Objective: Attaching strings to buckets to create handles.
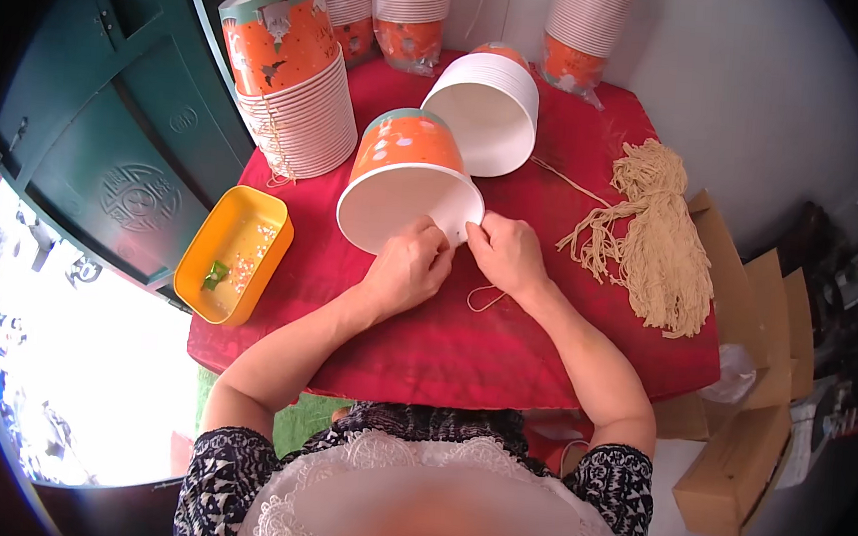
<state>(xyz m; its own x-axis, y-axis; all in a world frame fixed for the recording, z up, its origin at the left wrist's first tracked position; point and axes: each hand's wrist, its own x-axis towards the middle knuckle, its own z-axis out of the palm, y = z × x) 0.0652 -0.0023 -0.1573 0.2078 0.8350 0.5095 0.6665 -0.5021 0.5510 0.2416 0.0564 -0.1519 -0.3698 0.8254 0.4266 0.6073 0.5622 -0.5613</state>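
Observation:
An orange paper bucket [412, 141] with a white inside lies tilted on the red-covered table, its mouth facing me. My left hand [412, 264] reaches into the mouth at the lower right; its fingers are curled together, and what they pinch is hidden. On the outer side of the same rim, my right hand [508, 255] is closed, thumb and fingers pinching the bucket's edge. A thin beige cord [486, 299] loops on the cloth below my hands. Just behind lies a nested stack of white-lined buckets [493, 110] on its side.
Left of the bucket stands a yellow plastic tub [281, 249] holding small bits and a green wrapper. A tall bucket stack [306, 118] rises behind it. At right hangs a bundle of beige cords [651, 252] over the tabletop. Cardboard boxes [731, 473] stand beside the table.

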